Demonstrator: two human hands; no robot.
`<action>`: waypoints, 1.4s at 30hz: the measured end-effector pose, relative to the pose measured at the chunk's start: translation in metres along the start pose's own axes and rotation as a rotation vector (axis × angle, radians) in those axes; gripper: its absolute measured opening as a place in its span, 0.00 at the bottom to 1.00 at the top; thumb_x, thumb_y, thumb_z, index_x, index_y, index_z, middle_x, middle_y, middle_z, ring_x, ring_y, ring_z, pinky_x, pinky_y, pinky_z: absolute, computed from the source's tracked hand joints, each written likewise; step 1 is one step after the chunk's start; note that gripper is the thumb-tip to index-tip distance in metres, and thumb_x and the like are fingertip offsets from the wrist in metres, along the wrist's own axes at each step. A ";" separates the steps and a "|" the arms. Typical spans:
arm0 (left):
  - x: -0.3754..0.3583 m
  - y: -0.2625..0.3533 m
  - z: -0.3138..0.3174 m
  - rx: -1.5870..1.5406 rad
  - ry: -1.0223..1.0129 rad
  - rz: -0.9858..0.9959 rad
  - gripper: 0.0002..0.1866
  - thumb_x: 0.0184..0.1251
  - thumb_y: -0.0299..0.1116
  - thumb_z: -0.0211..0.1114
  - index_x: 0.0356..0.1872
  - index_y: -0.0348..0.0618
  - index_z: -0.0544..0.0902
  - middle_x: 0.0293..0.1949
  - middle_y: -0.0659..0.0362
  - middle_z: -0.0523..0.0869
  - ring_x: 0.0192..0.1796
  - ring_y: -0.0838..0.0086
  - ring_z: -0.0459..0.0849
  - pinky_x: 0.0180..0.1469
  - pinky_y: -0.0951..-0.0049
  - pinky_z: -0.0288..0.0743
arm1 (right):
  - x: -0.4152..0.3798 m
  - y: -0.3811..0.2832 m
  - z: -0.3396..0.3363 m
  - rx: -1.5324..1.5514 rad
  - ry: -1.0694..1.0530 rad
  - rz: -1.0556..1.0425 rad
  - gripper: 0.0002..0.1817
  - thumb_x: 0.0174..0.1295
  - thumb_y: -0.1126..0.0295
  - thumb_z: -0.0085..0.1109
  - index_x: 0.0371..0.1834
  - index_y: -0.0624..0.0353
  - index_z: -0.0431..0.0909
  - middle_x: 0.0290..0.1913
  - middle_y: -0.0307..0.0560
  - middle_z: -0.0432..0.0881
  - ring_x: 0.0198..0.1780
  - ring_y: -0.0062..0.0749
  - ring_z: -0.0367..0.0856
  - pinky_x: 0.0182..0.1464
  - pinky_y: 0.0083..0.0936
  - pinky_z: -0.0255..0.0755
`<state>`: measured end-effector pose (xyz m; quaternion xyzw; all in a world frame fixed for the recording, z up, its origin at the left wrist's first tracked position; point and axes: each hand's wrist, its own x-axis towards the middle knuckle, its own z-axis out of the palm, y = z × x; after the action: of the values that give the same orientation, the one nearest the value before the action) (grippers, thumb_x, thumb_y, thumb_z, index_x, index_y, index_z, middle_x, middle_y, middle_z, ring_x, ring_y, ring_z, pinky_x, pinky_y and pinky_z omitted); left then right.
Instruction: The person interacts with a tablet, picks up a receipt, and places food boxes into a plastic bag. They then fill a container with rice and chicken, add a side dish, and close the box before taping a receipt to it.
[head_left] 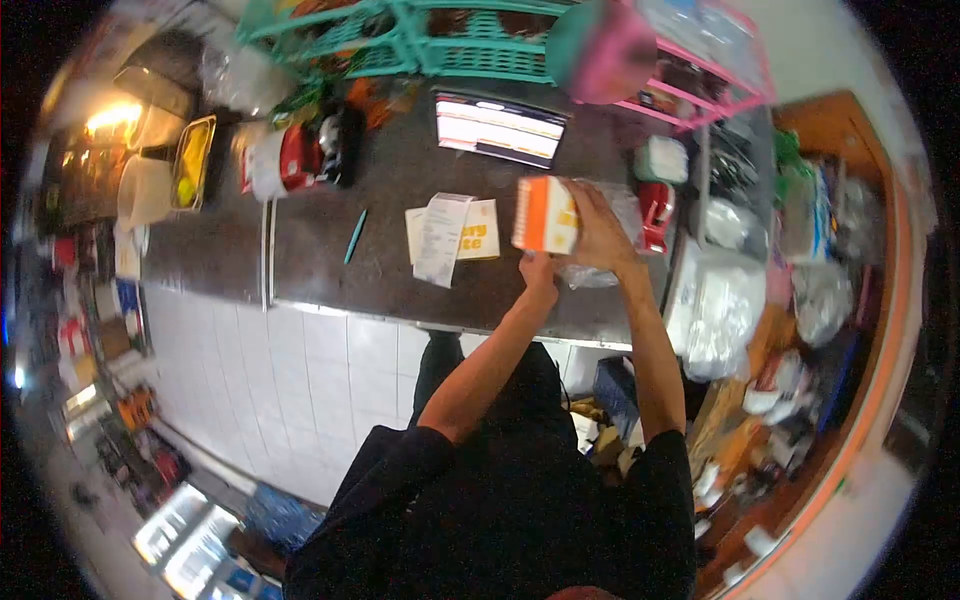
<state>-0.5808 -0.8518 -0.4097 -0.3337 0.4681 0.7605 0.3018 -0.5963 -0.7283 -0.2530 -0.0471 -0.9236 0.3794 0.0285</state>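
Orange-and-white rectangular cardboard box (545,214), held upright above the dark stone counter (330,250), its broad face striped orange at both ends with a pale middle band. The box sits just right of the yellow paper sheet (482,228) that lies flat on the counter. Right hand (600,228): fingers wrapped over the box's right edge and top, closed on it, with a crumpled clear plastic bag (600,268) bunched beneath the palm. Left hand (540,270): raised beneath the box's lower edge, touching its underside; whether its fingers are curled or spread cannot be told. Both forearms are bare and extend upward from dark short sleeves. A long white printed receipt (441,238) overlaps the yellow sheet's left half; its print is too small to read. On the yellow sheet, large orange letters show partly, reading roughly "ry". Left of the sheet lies a slim teal pen (355,236). Beyond the sheet stands a lit tablet screen (500,128), its rows of text illegible.
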 end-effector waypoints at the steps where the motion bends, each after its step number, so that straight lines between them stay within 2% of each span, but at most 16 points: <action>1: -0.016 0.007 -0.008 -0.088 -0.114 0.060 0.15 0.69 0.36 0.65 0.53 0.43 0.81 0.42 0.63 0.84 0.41 0.78 0.81 0.37 0.73 0.74 | -0.011 0.011 0.004 -0.074 -0.081 0.071 0.58 0.31 0.64 0.79 0.74 0.53 0.60 0.68 0.61 0.68 0.70 0.60 0.65 0.73 0.46 0.61; 8: -0.079 0.014 -0.063 0.396 -0.308 0.236 0.24 0.61 0.22 0.63 0.61 0.38 0.78 0.55 0.56 0.83 0.53 0.73 0.82 0.57 0.72 0.75 | -0.095 0.037 0.033 -0.472 -0.571 0.135 0.63 0.25 0.64 0.82 0.75 0.49 0.59 0.66 0.61 0.68 0.68 0.62 0.66 0.73 0.48 0.58; 9: -0.072 -0.024 -0.073 0.457 -0.293 0.526 0.22 0.65 0.24 0.67 0.60 0.35 0.77 0.53 0.57 0.84 0.54 0.74 0.81 0.56 0.73 0.75 | -0.101 0.033 0.046 -0.468 -0.443 0.112 0.62 0.26 0.64 0.81 0.75 0.50 0.60 0.65 0.59 0.68 0.67 0.61 0.66 0.73 0.50 0.58; 12: -0.100 0.005 -0.060 0.612 -0.162 0.589 0.27 0.61 0.23 0.69 0.63 0.34 0.76 0.57 0.45 0.83 0.59 0.67 0.80 0.60 0.71 0.73 | -0.114 0.026 0.070 -0.390 -0.234 0.056 0.53 0.36 0.69 0.73 0.74 0.48 0.63 0.63 0.58 0.69 0.68 0.58 0.64 0.75 0.56 0.51; 16: -0.075 0.046 -0.060 0.425 0.043 0.360 0.18 0.64 0.26 0.67 0.55 0.37 0.80 0.45 0.50 0.86 0.49 0.69 0.85 0.51 0.69 0.77 | -0.127 0.003 0.065 -0.363 -0.198 0.116 0.46 0.43 0.70 0.70 0.73 0.48 0.66 0.64 0.54 0.68 0.69 0.56 0.62 0.75 0.57 0.50; 20: -0.095 0.035 -0.056 0.687 -0.092 0.650 0.17 0.65 0.24 0.64 0.56 0.38 0.80 0.46 0.51 0.87 0.47 0.68 0.84 0.50 0.68 0.77 | -0.147 0.019 0.081 -0.418 -0.297 -0.010 0.43 0.44 0.67 0.70 0.71 0.51 0.68 0.66 0.54 0.67 0.71 0.56 0.61 0.76 0.58 0.49; 23: -0.147 0.066 -0.051 0.887 -0.529 0.821 0.18 0.62 0.21 0.62 0.54 0.38 0.81 0.47 0.48 0.86 0.48 0.64 0.85 0.51 0.66 0.77 | -0.163 0.056 0.102 -0.157 -0.159 0.055 0.44 0.46 0.56 0.71 0.71 0.53 0.68 0.69 0.56 0.68 0.70 0.59 0.63 0.75 0.59 0.49; 24: -0.167 0.080 -0.056 0.891 -0.617 0.797 0.18 0.61 0.19 0.61 0.53 0.38 0.81 0.46 0.47 0.85 0.48 0.63 0.85 0.50 0.66 0.77 | -0.155 0.041 0.090 0.041 -0.108 0.177 0.45 0.46 0.52 0.71 0.71 0.53 0.67 0.69 0.56 0.68 0.70 0.59 0.64 0.74 0.60 0.49; 26: -0.177 0.097 -0.073 0.895 -0.712 0.762 0.18 0.60 0.17 0.59 0.51 0.38 0.82 0.44 0.46 0.85 0.48 0.63 0.85 0.49 0.65 0.78 | -0.158 0.060 0.108 -0.374 -0.172 0.382 0.51 0.46 0.44 0.71 0.74 0.52 0.63 0.70 0.59 0.68 0.71 0.60 0.64 0.74 0.61 0.47; 27: -0.173 0.104 -0.082 1.028 -0.526 0.754 0.17 0.59 0.17 0.60 0.49 0.38 0.82 0.43 0.47 0.85 0.47 0.64 0.86 0.48 0.66 0.78 | -0.114 -0.008 0.056 -0.315 -0.304 0.540 0.54 0.48 0.41 0.68 0.77 0.51 0.57 0.70 0.64 0.65 0.71 0.60 0.63 0.74 0.62 0.46; 30: -0.173 0.099 -0.093 1.048 -0.407 0.658 0.16 0.57 0.17 0.62 0.48 0.37 0.82 0.41 0.50 0.86 0.45 0.66 0.86 0.46 0.67 0.78 | -0.147 0.032 0.104 -0.682 -0.037 0.034 0.51 0.52 0.42 0.65 0.78 0.51 0.55 0.73 0.66 0.60 0.71 0.61 0.62 0.73 0.65 0.46; 34: -0.209 0.133 -0.068 0.834 -0.542 0.505 0.16 0.57 0.18 0.67 0.48 0.37 0.81 0.39 0.55 0.86 0.43 0.73 0.85 0.44 0.70 0.78 | -0.132 0.021 0.101 -0.619 -0.202 0.255 0.48 0.56 0.47 0.64 0.78 0.53 0.55 0.77 0.63 0.54 0.72 0.63 0.60 0.75 0.59 0.47; 36: -0.206 0.143 -0.066 0.772 -0.479 0.462 0.20 0.55 0.19 0.70 0.51 0.36 0.80 0.44 0.52 0.87 0.48 0.71 0.85 0.48 0.71 0.77 | -0.146 -0.004 0.065 -0.178 -0.321 0.135 0.44 0.55 0.54 0.68 0.75 0.56 0.62 0.75 0.63 0.60 0.71 0.59 0.64 0.77 0.50 0.49; 37: -0.201 0.145 -0.068 0.757 -0.450 0.406 0.21 0.54 0.20 0.71 0.52 0.36 0.80 0.44 0.53 0.88 0.47 0.72 0.85 0.48 0.72 0.77 | -0.100 -0.055 0.005 -0.088 -0.843 0.236 0.39 0.51 0.61 0.73 0.68 0.60 0.71 0.67 0.65 0.70 0.67 0.52 0.71 0.74 0.41 0.57; 40: -0.185 0.134 -0.098 0.807 -0.477 0.193 0.34 0.51 0.24 0.77 0.63 0.39 0.74 0.53 0.51 0.84 0.55 0.70 0.82 0.57 0.70 0.74 | -0.031 -0.108 -0.057 0.398 -0.818 0.445 0.30 0.48 0.66 0.76 0.56 0.62 0.81 0.50 0.56 0.85 0.55 0.45 0.83 0.66 0.40 0.69; 42: -0.189 0.148 -0.109 0.787 -0.724 0.361 0.39 0.49 0.33 0.81 0.64 0.42 0.72 0.61 0.55 0.78 0.64 0.70 0.74 0.66 0.65 0.66 | 0.019 -0.102 -0.020 0.298 -0.427 0.408 0.36 0.48 0.67 0.76 0.64 0.59 0.75 0.55 0.58 0.82 0.60 0.46 0.79 0.67 0.38 0.68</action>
<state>-0.5583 -1.0352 -0.2214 0.1716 0.6326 0.6341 0.4101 -0.6198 -0.7849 -0.1665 -0.1457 -0.8145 0.5097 -0.2358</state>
